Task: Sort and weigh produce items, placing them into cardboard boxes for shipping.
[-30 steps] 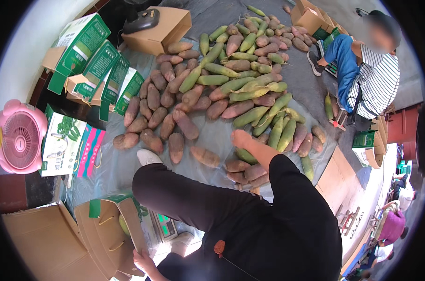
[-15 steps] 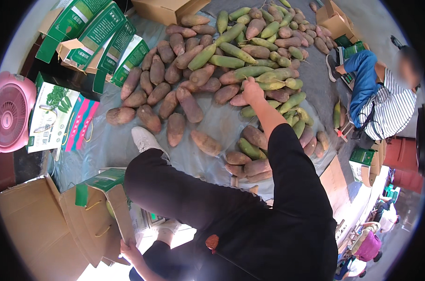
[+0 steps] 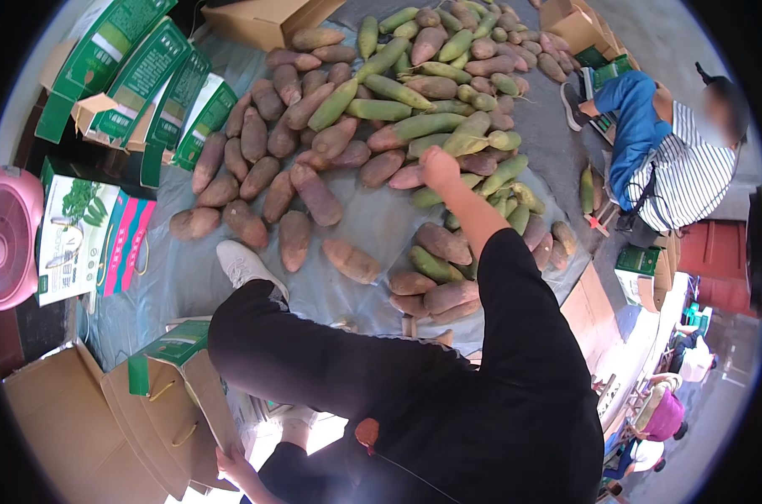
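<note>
Bluish sheet (image 3: 377, 220) under roots (image 3: 389, 91); left hand (image 3: 235, 470) around carton edge (image 3: 216, 410), right hand (image 3: 440, 171): hold unclear

Right hand (image 3: 439, 171) farther into vegetables (image 3: 421, 126)

Dusky red roots (image 3: 315, 195) are dotting the pale blue sheet (image 3: 377, 220), green roots (image 3: 379, 109) colouring its far edge. Past its left edge a fan (image 3: 5, 239) is showing pink; at its near left corner, a carton (image 3: 154, 412) is showing tan and green. Dark stripes are crossing a co-worker's white shirt (image 3: 690, 172).
</note>
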`<action>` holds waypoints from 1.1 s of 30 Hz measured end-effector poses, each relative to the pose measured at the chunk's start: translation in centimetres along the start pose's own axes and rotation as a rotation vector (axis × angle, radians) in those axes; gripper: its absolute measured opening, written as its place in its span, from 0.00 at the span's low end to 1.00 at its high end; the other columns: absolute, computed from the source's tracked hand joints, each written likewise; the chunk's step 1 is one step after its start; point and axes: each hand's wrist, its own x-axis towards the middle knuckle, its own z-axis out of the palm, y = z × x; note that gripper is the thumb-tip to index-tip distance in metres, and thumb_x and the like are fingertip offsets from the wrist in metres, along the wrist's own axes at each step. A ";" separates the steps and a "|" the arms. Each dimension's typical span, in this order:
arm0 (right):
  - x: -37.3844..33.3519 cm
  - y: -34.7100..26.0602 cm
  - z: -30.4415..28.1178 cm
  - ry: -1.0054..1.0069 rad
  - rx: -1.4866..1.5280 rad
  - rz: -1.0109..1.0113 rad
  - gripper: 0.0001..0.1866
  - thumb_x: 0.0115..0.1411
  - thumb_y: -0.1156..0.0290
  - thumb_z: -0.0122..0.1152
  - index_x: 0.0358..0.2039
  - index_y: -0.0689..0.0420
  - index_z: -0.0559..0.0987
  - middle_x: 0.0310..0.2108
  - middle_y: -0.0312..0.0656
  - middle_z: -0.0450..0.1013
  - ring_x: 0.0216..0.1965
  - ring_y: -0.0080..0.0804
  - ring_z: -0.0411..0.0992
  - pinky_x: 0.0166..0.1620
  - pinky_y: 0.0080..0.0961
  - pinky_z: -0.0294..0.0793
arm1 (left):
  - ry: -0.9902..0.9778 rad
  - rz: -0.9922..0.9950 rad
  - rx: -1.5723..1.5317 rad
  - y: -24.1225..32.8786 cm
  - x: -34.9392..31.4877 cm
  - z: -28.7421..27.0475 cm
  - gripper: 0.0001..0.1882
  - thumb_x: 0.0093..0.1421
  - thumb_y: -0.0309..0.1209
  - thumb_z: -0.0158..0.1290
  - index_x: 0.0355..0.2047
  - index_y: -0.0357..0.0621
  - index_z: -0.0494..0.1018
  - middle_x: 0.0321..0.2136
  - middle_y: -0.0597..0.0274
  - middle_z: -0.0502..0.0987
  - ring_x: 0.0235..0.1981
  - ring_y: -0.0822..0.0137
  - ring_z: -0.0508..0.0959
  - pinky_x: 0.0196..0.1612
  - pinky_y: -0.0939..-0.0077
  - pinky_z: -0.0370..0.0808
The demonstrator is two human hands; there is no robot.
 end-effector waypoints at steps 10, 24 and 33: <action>-7.3 -4.5 -4.8 0.117 0.516 -0.103 0.07 0.51 0.66 0.55 0.25 0.55 0.78 0.31 0.49 0.74 0.34 0.48 0.72 0.39 0.40 0.72 | 0.006 0.108 -0.021 -0.8 -0.3 -0.2 0.18 0.51 0.27 0.50 0.39 0.25 0.69 0.31 0.35 0.74 0.34 0.41 0.75 0.39 0.55 0.70; -7.2 -3.8 -16.5 0.224 0.939 0.229 0.22 0.54 0.55 0.54 0.18 0.63 0.70 0.17 0.52 0.68 0.21 0.45 0.68 0.30 0.37 0.67 | 0.042 0.170 -0.143 -1.0 -0.2 -0.2 0.15 0.50 0.25 0.49 0.37 0.29 0.70 0.29 0.39 0.75 0.33 0.43 0.75 0.38 0.56 0.70; -12.5 -9.1 -7.3 -0.022 0.900 -0.001 0.20 0.55 0.56 0.53 0.19 0.62 0.73 0.18 0.52 0.68 0.23 0.45 0.69 0.29 0.36 0.67 | 0.038 0.172 -0.196 0.1 -1.2 -0.7 0.11 0.48 0.22 0.48 0.33 0.29 0.69 0.26 0.40 0.74 0.30 0.43 0.75 0.36 0.57 0.69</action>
